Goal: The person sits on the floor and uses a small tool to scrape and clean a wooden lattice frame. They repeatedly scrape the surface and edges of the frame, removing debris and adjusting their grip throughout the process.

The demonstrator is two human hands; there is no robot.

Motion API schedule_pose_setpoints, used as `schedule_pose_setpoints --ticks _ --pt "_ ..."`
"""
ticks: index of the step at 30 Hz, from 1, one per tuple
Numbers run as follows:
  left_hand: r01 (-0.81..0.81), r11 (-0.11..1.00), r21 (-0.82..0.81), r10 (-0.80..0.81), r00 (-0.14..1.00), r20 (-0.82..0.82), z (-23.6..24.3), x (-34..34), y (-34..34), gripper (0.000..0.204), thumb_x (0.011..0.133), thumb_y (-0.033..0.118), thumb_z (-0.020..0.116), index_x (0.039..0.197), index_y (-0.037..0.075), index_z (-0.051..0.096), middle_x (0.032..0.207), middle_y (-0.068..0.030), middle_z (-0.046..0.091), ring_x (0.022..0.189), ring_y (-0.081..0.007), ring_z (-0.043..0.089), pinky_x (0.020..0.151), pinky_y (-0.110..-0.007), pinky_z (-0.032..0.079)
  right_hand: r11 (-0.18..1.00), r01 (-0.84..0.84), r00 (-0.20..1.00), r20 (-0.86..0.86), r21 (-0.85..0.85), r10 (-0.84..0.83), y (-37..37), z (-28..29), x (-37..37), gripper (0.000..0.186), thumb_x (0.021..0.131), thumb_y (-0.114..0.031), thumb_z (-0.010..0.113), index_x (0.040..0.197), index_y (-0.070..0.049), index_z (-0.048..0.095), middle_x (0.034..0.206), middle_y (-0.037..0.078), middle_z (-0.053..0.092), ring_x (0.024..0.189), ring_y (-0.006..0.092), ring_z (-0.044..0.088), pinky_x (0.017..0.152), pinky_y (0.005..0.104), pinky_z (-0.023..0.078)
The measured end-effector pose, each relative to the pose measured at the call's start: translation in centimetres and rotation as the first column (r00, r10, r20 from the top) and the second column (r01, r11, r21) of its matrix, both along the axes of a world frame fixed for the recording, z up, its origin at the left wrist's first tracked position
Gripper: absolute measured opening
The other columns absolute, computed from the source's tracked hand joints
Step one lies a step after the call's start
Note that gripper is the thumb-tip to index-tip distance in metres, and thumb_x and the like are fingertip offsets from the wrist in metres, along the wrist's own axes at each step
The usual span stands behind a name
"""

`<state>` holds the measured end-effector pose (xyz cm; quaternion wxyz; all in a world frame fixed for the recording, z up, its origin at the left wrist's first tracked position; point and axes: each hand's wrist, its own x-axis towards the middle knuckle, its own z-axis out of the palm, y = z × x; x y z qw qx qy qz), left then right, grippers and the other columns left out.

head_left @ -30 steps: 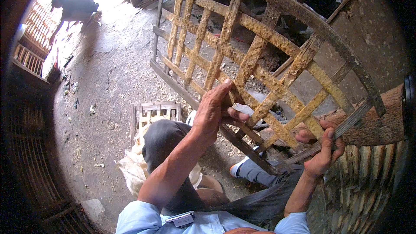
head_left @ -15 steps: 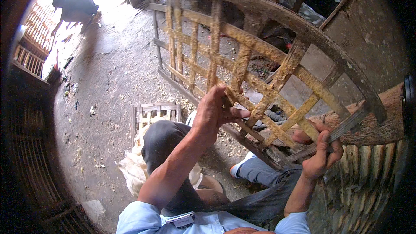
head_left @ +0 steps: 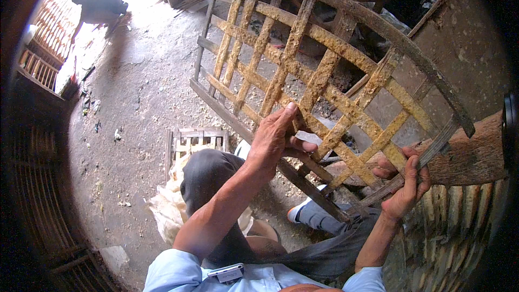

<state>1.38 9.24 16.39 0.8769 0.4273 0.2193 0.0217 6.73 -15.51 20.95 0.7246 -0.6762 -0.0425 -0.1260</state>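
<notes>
A large wooden lattice rack [head_left: 351, 109] is tilted up in front of me. Its slats are caked with rough yellowish residue, and its grey outer frame is worn. My left hand [head_left: 274, 140] is closed around the lattice near the lower rail, thumb on top and some fingers behind the slats. At the lower right corner, my right hand [head_left: 404, 189] pinches the side rail, with fingers reaching through a gap. The lower corner of the rack hangs above my leg in grey trousers [head_left: 324, 246].
A smaller slatted frame [head_left: 199, 132] lies on the ground beside my knee, next to a pale plastic sheet [head_left: 165, 205]. Stacked slatted pieces [head_left: 459, 211] and a rough log [head_left: 459, 157] are at right. Far left, another person [head_left: 100, 8] bends down by light-coloured slatted panels.
The rack has tipped and shifted slightly, its far left end moving up and right, its face turned more toward me. Both hands keep hold; the left has moved a little right.
</notes>
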Motion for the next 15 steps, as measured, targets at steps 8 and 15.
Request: schedule_pose_setpoints --ticks 8,15 --pt "-0.077 0.994 -0.083 0.076 0.997 -0.007 -0.4 0.0 0.1 0.038 0.100 0.039 0.054 0.091 0.002 0.050 0.083 -0.0071 0.049 0.076 -0.0302 0.072 0.064 -0.036 0.057 1.000 0.004 0.999 0.047 -0.015 -0.004 0.0 -0.2 -0.5 0.028 0.101 -0.022 0.058 0.110 0.004 0.059 0.110 0.015 0.063 0.063 0.0269 0.069 0.047 0.0350 0.061" --pt "-0.054 0.997 -0.056 0.055 0.998 0.014 -0.3 -0.2 -0.1 0.029 0.100 0.029 0.052 0.091 0.002 0.050 0.084 -0.0073 0.048 0.075 -0.0295 0.072 0.066 -0.037 0.058 1.000 -0.011 1.000 0.027 0.007 0.011 0.0 -0.2 -0.2 0.028 0.101 -0.023 0.058 0.111 0.003 0.057 0.110 0.016 0.064 0.064 0.0266 0.070 0.047 0.0346 0.062"
